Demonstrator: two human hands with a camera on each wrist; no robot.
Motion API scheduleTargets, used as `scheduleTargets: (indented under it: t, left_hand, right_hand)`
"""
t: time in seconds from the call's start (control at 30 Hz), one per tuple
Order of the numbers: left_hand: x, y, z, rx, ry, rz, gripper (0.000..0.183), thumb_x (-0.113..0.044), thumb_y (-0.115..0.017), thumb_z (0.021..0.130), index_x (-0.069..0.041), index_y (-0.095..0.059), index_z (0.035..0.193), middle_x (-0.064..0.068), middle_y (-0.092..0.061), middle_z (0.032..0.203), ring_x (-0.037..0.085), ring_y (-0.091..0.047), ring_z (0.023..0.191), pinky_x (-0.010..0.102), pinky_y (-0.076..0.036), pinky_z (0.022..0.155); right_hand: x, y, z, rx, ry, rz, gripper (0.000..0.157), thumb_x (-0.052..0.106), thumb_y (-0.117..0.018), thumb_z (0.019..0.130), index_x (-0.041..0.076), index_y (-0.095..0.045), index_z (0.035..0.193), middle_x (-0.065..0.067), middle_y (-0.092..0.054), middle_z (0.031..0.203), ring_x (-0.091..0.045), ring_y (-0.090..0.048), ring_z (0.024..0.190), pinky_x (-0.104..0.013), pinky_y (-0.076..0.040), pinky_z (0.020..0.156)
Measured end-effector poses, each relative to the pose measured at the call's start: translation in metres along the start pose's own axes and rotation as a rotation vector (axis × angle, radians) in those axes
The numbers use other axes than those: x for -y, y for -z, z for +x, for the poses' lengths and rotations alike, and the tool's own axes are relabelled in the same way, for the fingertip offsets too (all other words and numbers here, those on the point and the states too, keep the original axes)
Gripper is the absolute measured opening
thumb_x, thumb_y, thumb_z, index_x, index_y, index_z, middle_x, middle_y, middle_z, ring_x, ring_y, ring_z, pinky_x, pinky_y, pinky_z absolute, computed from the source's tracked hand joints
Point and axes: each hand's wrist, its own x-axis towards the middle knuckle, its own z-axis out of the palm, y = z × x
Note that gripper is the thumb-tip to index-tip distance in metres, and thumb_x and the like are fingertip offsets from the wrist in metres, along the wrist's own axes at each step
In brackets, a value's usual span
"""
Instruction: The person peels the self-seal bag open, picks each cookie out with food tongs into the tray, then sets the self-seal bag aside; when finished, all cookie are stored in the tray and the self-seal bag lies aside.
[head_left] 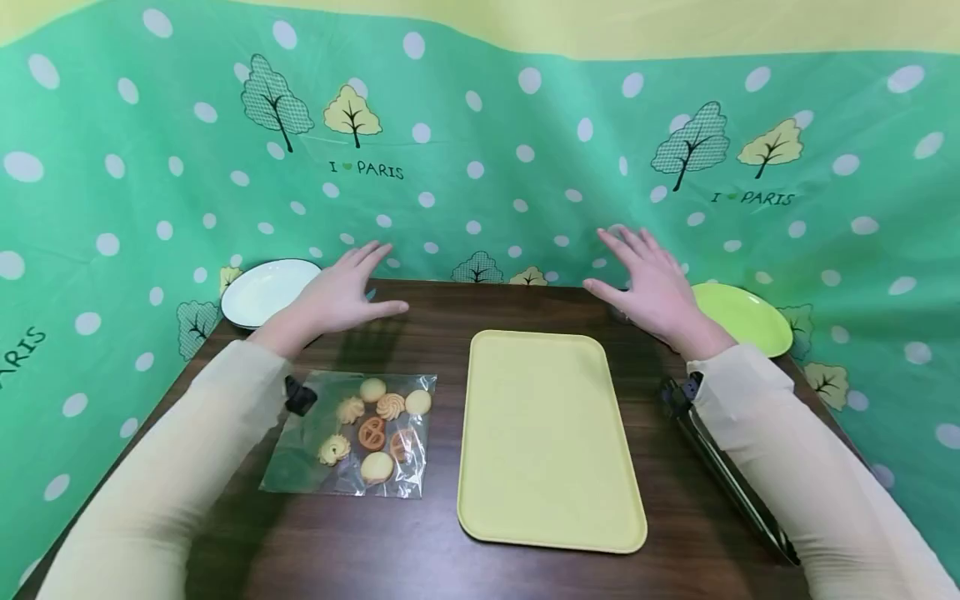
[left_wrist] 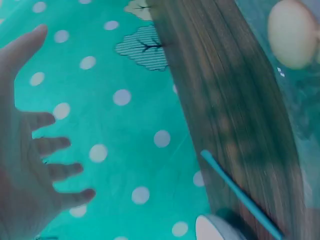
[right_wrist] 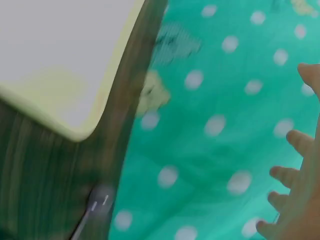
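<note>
My left hand (head_left: 341, 293) hovers near the back left of the table with its fingers spread and holds nothing. My right hand (head_left: 654, 287) is raised at the back right in the same way, palm facing inward. Below the left forearm lies a clear bag (head_left: 296, 454) with several cookies and pretzels (head_left: 372, 433) in it. A pale yellow tray (head_left: 547, 442) lies flat between the two arms. In the left wrist view, the spread fingers (left_wrist: 62, 171) are apart from a thin blue stick (left_wrist: 242, 195) on the table. A shiny spoon (right_wrist: 101, 196) shows in the right wrist view.
A white dish (head_left: 264, 292) with a dark rim stands at the back left, partly behind the left hand. At the back right is a lime green plate (head_left: 742, 318). A long dark glossy object (head_left: 738, 483) lies partly under the right forearm. A polka-dot cloth (head_left: 480, 150) hangs behind the table.
</note>
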Motion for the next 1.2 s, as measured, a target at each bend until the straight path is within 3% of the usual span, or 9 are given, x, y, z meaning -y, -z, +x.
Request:
scheduleTargets:
  t: [0.13,0.27,0.37,0.5,0.67,0.77,0.87,1.0,1.2]
  left_hand:
    - [0.013,0.005,-0.034,0.013,-0.123,-0.056,0.104,-0.07,-0.058,0.076,-0.015,-0.014,0.152,0.009,-0.012,0.158,0.032,-0.013,0.145,0.052,-0.021,0.112]
    - [0.024,0.0,-0.073,0.048,-0.205,-0.074,0.104,-0.062,-0.066,0.076,-0.009,-0.018,0.151,0.015,-0.015,0.157,0.035,-0.015,0.143,0.053,-0.021,0.112]
    - [0.034,-0.008,-0.099,0.067,-0.21,-0.068,0.107,-0.063,-0.068,0.073,-0.006,-0.019,0.15,0.018,-0.018,0.155,0.039,-0.017,0.142,0.056,-0.024,0.109]
    - [0.044,-0.025,-0.128,0.098,-0.183,-0.071,0.109,-0.061,-0.072,0.07,-0.004,-0.022,0.149,0.019,-0.019,0.155,0.041,-0.018,0.141,0.058,-0.024,0.108]
    - [0.048,-0.056,-0.152,0.205,-0.171,-0.112,0.113,-0.062,-0.073,0.067,-0.002,-0.024,0.148,0.019,-0.017,0.155,0.043,-0.017,0.141,0.057,-0.027,0.107]
    - [0.047,-0.071,-0.158,0.246,-0.186,-0.162,0.117,-0.065,-0.072,0.065,0.001,-0.023,0.147,0.022,-0.017,0.155,0.047,-0.015,0.139,0.058,-0.029,0.105]
    - [0.045,-0.08,-0.16,0.258,-0.19,-0.213,0.119,-0.065,-0.072,0.063,0.002,-0.022,0.147,0.024,-0.016,0.154,0.047,-0.015,0.139,0.059,-0.03,0.103]
    - [0.044,-0.088,-0.161,0.258,-0.174,-0.225,0.119,-0.066,-0.072,0.063,0.002,-0.022,0.147,0.023,-0.016,0.154,0.044,-0.015,0.141,0.057,-0.028,0.105]
    - [0.042,-0.091,-0.164,0.271,-0.111,-0.248,0.12,-0.061,-0.077,0.06,-0.001,-0.022,0.148,0.021,-0.014,0.156,0.044,-0.006,0.142,0.058,-0.021,0.107]
  right_hand:
    - [0.036,-0.001,-0.005,-0.01,0.097,0.187,0.071,0.053,-0.056,0.088,0.03,-0.026,0.149,-0.005,-0.029,0.154,-0.032,-0.022,0.142,-0.059,-0.019,0.11]
    - [0.074,-0.017,-0.015,-0.021,0.237,0.346,0.059,0.037,-0.064,0.089,0.021,-0.043,0.141,-0.004,-0.045,0.143,-0.026,-0.041,0.13,-0.048,-0.032,0.106]
    - [0.106,-0.036,-0.025,0.011,0.372,0.414,0.048,0.024,-0.066,0.088,0.015,-0.052,0.133,-0.001,-0.054,0.134,-0.021,-0.048,0.123,-0.041,-0.038,0.103]
    - [0.15,-0.064,-0.046,0.156,0.506,0.439,0.043,0.022,-0.067,0.087,0.017,-0.056,0.128,0.003,-0.056,0.129,-0.014,-0.048,0.121,-0.036,-0.037,0.104]
    - [0.194,-0.095,-0.074,0.327,0.722,0.282,0.043,0.027,-0.067,0.086,0.022,-0.057,0.128,0.003,-0.056,0.126,-0.013,-0.05,0.116,-0.028,-0.041,0.101]
    - [0.21,-0.111,-0.085,0.342,0.89,0.103,0.045,0.031,-0.068,0.085,0.027,-0.056,0.129,0.006,-0.055,0.121,-0.011,-0.049,0.112,-0.021,-0.043,0.095]
    - [0.218,-0.125,-0.092,0.357,0.989,-0.055,0.048,0.037,-0.068,0.085,0.032,-0.054,0.131,0.007,-0.052,0.121,-0.01,-0.046,0.109,-0.018,-0.043,0.09]
    - [0.22,-0.134,-0.097,0.388,1.031,-0.171,0.042,0.04,-0.064,0.087,0.038,-0.056,0.128,0.008,-0.05,0.123,-0.009,-0.046,0.107,-0.019,-0.044,0.083]
    - [0.226,-0.14,-0.099,0.315,1.005,-0.176,0.02,0.031,-0.05,0.097,0.034,-0.06,0.114,0.01,-0.056,0.112,-0.009,-0.051,0.096,-0.02,-0.047,0.074]
